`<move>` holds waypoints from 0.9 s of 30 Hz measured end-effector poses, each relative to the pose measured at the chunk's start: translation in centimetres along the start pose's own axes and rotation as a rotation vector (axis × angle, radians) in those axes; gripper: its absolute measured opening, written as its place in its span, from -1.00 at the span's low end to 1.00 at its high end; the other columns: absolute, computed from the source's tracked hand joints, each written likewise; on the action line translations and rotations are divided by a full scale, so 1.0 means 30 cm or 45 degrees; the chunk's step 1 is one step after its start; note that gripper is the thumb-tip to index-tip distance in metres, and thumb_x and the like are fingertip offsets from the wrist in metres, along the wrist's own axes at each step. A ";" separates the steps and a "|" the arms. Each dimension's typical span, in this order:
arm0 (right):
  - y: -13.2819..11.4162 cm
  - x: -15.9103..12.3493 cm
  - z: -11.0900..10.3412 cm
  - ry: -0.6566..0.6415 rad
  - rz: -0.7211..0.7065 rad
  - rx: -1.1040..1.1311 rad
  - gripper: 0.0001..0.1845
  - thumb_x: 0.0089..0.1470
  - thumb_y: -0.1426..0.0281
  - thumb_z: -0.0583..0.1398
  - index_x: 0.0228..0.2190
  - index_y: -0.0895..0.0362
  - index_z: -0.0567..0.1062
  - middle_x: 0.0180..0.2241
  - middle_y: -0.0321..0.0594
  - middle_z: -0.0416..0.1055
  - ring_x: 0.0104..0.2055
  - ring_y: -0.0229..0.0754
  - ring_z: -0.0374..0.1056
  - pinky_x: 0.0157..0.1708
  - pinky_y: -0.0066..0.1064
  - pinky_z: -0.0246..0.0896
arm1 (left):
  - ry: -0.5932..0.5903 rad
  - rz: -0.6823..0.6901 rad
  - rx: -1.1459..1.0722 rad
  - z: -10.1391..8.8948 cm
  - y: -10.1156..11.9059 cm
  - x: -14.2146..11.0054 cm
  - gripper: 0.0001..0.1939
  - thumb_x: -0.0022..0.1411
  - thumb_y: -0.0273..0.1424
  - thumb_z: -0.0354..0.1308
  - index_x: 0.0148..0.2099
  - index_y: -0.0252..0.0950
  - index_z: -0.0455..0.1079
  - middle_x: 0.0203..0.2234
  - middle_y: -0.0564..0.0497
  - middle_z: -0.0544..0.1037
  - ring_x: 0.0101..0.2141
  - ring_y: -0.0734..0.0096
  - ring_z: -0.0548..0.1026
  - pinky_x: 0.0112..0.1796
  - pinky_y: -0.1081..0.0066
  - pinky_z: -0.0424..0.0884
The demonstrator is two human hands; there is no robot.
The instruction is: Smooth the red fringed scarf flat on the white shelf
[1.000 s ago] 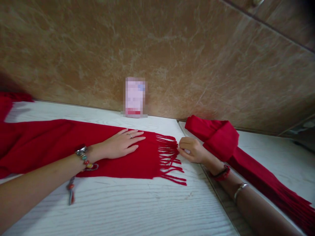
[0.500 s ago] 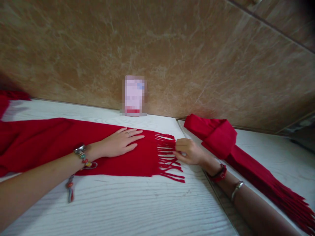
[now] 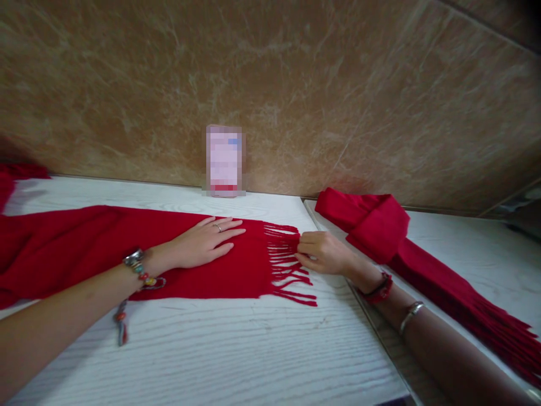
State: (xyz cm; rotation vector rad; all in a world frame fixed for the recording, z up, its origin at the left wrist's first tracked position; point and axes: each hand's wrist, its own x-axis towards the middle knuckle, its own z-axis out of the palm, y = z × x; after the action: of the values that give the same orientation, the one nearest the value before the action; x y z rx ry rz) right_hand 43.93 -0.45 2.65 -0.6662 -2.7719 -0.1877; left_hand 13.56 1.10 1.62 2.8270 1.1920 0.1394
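Observation:
A red scarf (image 3: 245,265) lies spread along the white wood-grain tabletop, its fringe (image 3: 287,259) pointing right. Flat on the cloth, with fingers stretched out, rests my left hand (image 3: 203,242); it wears a ring, and a beaded bracelet hangs at the wrist. My right hand (image 3: 321,254) is closed at the fringe's outer end, its fingers pinching some of the upper strands. The lower strands lie loose on the table, some of them crossed. Exactly how many strands the fingertips hold is hidden.
A second red scarf (image 3: 376,225), folded over at its top, lies to the right across a seam between tables. More red cloth (image 3: 25,172) shows at the far left. A pixelated pink phone-like object (image 3: 225,160) leans on the brown marbled wall (image 3: 296,84).
The camera view has shifted slightly. Both hands keep nearly the same places on the scarf and its fringe, with the right fingers still closed on the strands.

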 end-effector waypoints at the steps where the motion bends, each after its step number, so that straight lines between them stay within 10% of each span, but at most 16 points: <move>1: 0.010 -0.007 -0.002 0.060 0.021 -0.002 -0.73 0.10 0.47 0.01 -0.61 0.14 0.31 -0.61 -0.26 0.24 -0.54 -0.27 0.12 -0.51 -0.42 0.03 | -0.001 -0.003 0.003 0.001 -0.001 0.000 -0.55 0.32 -0.22 -0.25 0.23 -0.12 0.03 0.21 0.08 0.09 0.18 0.39 0.02 0.14 0.27 -0.15; 5: -0.038 0.016 -0.012 0.240 -0.002 0.177 -0.86 0.08 0.48 0.03 -0.44 0.17 0.37 -0.46 -0.14 0.35 -0.40 -0.22 0.23 -0.39 -0.41 0.15 | -0.005 0.004 0.005 0.007 -0.005 0.000 -0.55 0.33 -0.22 -0.26 0.23 -0.10 0.01 0.21 0.09 0.07 0.18 0.41 0.01 0.14 0.28 -0.15; 15: -0.068 0.034 -0.008 -0.084 -0.157 0.210 -0.75 0.07 0.50 0.00 -0.60 0.13 0.30 -0.60 -0.26 0.26 -0.51 -0.27 0.13 -0.49 -0.42 0.04 | -0.001 0.012 -0.002 0.008 -0.007 0.001 -0.55 0.33 -0.22 -0.26 0.24 -0.09 -0.01 0.21 0.10 0.07 0.18 0.42 0.02 0.14 0.28 -0.15; 22: -0.112 0.044 -0.027 0.129 -0.179 0.398 -0.88 0.03 0.52 0.03 -0.42 0.16 0.36 -0.43 -0.13 0.37 -0.32 -0.20 0.25 -0.32 -0.36 0.18 | 0.000 0.017 -0.006 0.006 -0.004 0.000 -0.55 0.34 -0.22 -0.27 0.24 -0.10 -0.01 0.22 0.10 0.06 0.18 0.43 0.00 0.14 0.30 -0.15; 27: -0.175 0.073 -0.023 -0.114 -0.265 0.423 -0.87 0.05 0.52 0.02 -0.46 0.15 0.34 -0.49 -0.18 0.35 -0.39 -0.22 0.24 -0.37 -0.39 0.15 | -0.014 -0.001 -0.007 0.007 -0.005 0.002 -0.55 0.33 -0.22 -0.26 0.24 -0.11 0.00 0.22 0.10 0.06 0.19 0.41 -0.01 0.14 0.28 -0.17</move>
State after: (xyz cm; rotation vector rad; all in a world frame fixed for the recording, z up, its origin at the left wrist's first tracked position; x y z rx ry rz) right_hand 39.81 -4.30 3.65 -0.3093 -2.8573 0.2627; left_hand 13.53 1.24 1.40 2.8183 1.1888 0.1266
